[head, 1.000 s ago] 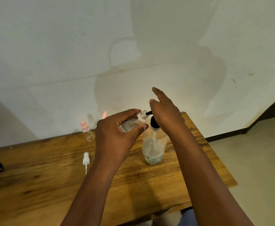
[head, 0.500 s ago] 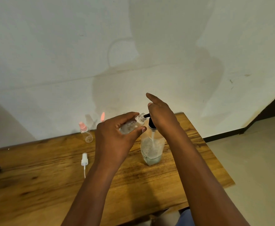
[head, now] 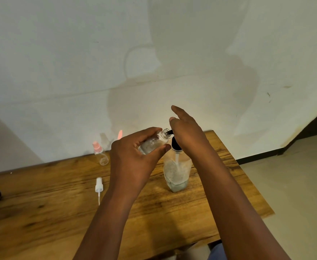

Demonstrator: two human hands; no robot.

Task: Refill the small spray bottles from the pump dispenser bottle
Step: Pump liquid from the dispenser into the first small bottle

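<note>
Wooden table point(head: 172, 218), grain running left to right. Detached white spray head point(head: 99, 187) lies flat on it, dip tube pointing toward the camera, well left of the pump dispenser bottle point(head: 176, 171). That bottle stands upright near the table's right part: clear body, foamy residue on the walls, pale greenish liquid low in the base, black pump collar. No label or writing can be read on any item.

Left hand point(head: 135, 156): fingers and thumb closed around a small clear spray bottle point(head: 153, 142), capless, tilted with its open neck at the black pump nozzle; cloudy contents inside.

Right hand point(head: 187, 134): palm resting on the pump head, fingers extended and loosely spread, gripping nothing.

Farther back, near the wall point(head: 78, 62): a second small bottle point(head: 99, 153) with a pink top, standing.
</note>
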